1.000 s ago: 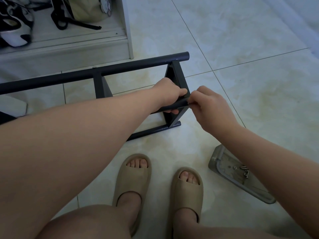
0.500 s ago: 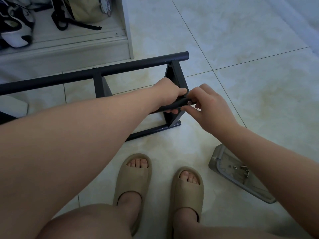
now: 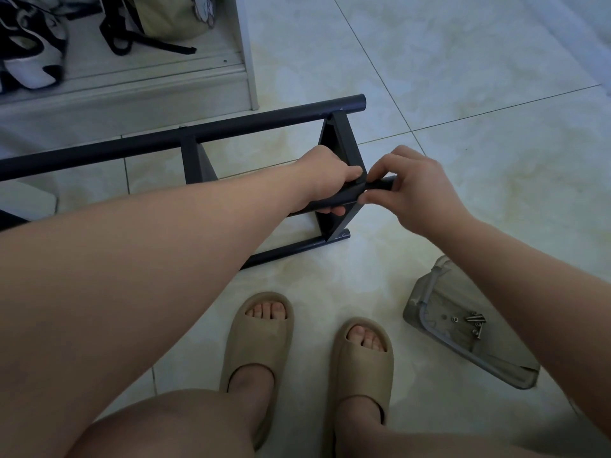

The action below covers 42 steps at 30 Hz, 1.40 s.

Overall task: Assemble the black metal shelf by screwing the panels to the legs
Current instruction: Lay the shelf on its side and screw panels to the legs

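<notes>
Holding: left hand [image 3: 325, 180] has its grip curled right round the near leg [image 3: 344, 197] of the shelf [image 3: 198, 133], fingers under, thumb on top, hard against the end panel [image 3: 342, 143].
Right hand: right hand [image 3: 420, 190] is at the tip of that same leg. Its grip is thumb and forefinger pinching the tube from below and above, other fingers loosely bent. Can't tell if there's a screw in there, too small to see.
Shelf spot: lying on its side on the floor [image 3: 463, 77], straight ahead of the feet, running off to the left edge.
Shelf parts: far leg [image 3: 231, 127] is the long tube at the back. The low leg [image 3: 297, 247] sits on the tiles nearest the feet. The end panel stands between the legs, and a second panel [image 3: 198, 160] stands further left, partly behind the left forearm.
Screws: a few loose screws [image 3: 476, 320] sit in a grey lid [image 3: 439, 292] on the floor, under the right forearm and well apart from the shelf.
Feet: two tan slippers [image 3: 261, 332] side by side, toes pointing at the shelf.
Background: a white cabinet [image 3: 132, 94] just behind the far leg, with a black-and-white shoe [image 3: 33, 61] and a tan bag [image 3: 172, 21] inside.
</notes>
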Each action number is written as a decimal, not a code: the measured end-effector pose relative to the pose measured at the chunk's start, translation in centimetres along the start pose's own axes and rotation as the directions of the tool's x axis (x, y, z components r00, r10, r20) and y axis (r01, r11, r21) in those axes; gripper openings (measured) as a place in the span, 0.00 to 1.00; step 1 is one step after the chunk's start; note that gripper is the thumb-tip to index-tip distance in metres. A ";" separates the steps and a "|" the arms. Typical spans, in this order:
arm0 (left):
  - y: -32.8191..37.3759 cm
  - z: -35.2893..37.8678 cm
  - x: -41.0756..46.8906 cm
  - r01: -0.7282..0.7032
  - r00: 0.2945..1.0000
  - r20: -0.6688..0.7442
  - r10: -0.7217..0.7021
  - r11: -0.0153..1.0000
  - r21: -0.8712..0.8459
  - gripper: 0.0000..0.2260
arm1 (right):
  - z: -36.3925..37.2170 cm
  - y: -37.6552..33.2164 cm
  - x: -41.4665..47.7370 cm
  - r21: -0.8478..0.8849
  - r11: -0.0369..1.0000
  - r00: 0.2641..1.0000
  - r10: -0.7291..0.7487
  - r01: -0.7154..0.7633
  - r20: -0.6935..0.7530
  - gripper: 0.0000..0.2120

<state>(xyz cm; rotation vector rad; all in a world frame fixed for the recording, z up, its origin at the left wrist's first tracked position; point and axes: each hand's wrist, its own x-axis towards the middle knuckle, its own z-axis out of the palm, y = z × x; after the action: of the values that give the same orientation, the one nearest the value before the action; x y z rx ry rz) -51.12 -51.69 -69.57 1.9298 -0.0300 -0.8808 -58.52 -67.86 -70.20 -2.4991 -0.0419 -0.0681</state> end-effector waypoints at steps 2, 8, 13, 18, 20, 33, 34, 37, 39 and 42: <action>0.0 -0.1 0.1 0.004 1.000 -0.001 -0.004 1.000 -0.002 0.09 | -0.5 0.2 0.9 0.017 0.997 0.996 0.072 -0.073 0.054 0.11; -0.1 0.0 -0.3 -0.013 1.000 -0.007 0.013 1.000 0.008 0.10 | -1.1 0.2 1.5 -0.036 0.988 0.981 0.154 -0.151 0.117 0.15; -0.7 1.3 -1.7 -0.055 0.945 -0.271 0.183 0.906 0.420 0.13 | -1.3 -0.1 -1.8 0.025 0.983 0.980 0.179 -0.182 0.087 0.19; -1.3 3.2 -4.6 -0.226 0.784 -0.254 0.566 0.642 0.732 0.12 | -3.0 1.4 -7.3 -0.087 0.975 0.971 0.215 -0.206 0.105 0.26; -1.0 4.3 -5.4 -0.384 0.696 -0.101 0.711 0.487 0.784 0.11 | -3.8 2.4 -9.3 -0.149 0.961 0.961 0.250 -0.232 0.121 0.27; -4.8 16.0 -0.3 -0.329 0.926 0.366 0.087 0.662 0.674 0.19 | -2.3 16.3 -18.8 -0.318 0.796 0.751 0.598 -0.515 0.279 0.24; -5.2 17.0 0.3 -0.309 0.926 0.373 0.056 0.680 0.665 0.20 | -1.6 17.4 -18.9 -0.333 0.771 0.711 0.633 -0.543 0.306 0.23; -6.3 20.0 1.7 -0.243 0.921 0.390 -0.017 0.756 0.607 0.22 | 0.6 20.2 -19.6 -0.421 0.682 0.584 0.730 -0.598 0.355 0.21; -7.3 21.4 2.3 -0.216 0.923 0.385 -0.024 0.795 0.567 0.20 | 2.0 21.6 -20.1 -0.446 0.666 0.561 0.745 -0.598 0.360 0.21; -9.1 22.2 3.0 -0.187 0.935 0.353 -0.017 0.825 0.534 0.15 | 3.9 23.5 -20.7 -0.442 0.662 0.565 0.748 -0.605 0.348 0.19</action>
<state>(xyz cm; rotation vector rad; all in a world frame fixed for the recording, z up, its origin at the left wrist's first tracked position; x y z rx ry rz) -64.98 -65.08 -84.16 2.2571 -0.6525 -1.2394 -77.97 -84.59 -88.57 -2.5416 0.7894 0.9884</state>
